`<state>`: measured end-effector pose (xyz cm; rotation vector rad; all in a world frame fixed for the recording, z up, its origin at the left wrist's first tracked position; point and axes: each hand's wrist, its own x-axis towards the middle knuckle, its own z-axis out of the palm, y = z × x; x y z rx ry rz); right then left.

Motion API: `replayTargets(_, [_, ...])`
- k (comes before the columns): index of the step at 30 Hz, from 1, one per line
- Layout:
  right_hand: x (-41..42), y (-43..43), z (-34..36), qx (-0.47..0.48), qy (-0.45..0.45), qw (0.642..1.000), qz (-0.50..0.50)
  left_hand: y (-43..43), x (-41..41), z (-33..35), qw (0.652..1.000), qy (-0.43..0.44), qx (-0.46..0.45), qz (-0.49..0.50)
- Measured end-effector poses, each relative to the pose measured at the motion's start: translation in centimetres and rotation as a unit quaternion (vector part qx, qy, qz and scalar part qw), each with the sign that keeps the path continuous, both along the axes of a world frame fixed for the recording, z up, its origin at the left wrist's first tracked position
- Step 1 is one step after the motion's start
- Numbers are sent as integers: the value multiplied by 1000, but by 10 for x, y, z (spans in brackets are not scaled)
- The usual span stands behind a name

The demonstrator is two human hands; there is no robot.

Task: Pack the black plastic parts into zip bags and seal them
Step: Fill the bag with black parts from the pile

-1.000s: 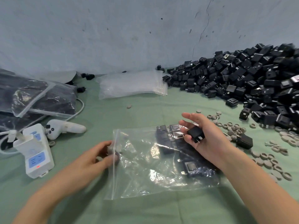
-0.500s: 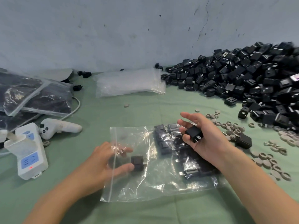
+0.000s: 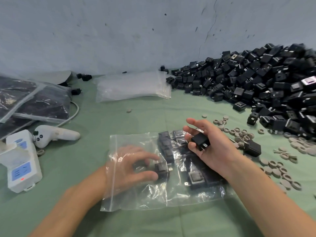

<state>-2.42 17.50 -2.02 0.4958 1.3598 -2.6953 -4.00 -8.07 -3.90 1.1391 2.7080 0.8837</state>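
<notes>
Head view — black part boxy, matte, metal-pronged.

Soft, bright, even light; shadows on the tabletop are faint; white glare shines on the zip bag; edges bend; the pile of black parts blurs at upper right.

Only the person's arms are in view. The left hand and right hand are bare, wrists and fingers alike. The left forearm and right forearm are bare as well, slim and smooth, up to the lower edge. The left hand shows hazily, its details unclear.
</notes>
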Motion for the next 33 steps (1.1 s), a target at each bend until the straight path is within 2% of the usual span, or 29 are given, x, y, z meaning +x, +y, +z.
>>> replayTargets(3, [0,-1,0,-4,2,1000,4,-2,-3,1,998,-56,5,9])
replayTargets(14, [4,-3,6,-49,-5,999,-4,16,-4,-2,1000,0,-27,11])
replayTargets(23, [2,-6,9,-98,29,995,-20,29,-3,-4,999,22,-43,19])
replayTargets(25, [2,-5,8,-105,30,994,-22,28,-1,-1,999,-22,-14,27])
replayTargets(27, [1,-4,8,-108,27,994,-20,23,4,3,992,-108,47,46])
replayTargets(30, [2,-3,7,-139,31,990,-22,8,8,12,945,-255,152,138])
replayTargets(31, [1,-4,7,-150,33,988,-20,0,7,15,938,-256,164,165])
replayTargets(33, [1,-6,8,-154,38,987,-16,-19,-1,18,952,-167,152,206])
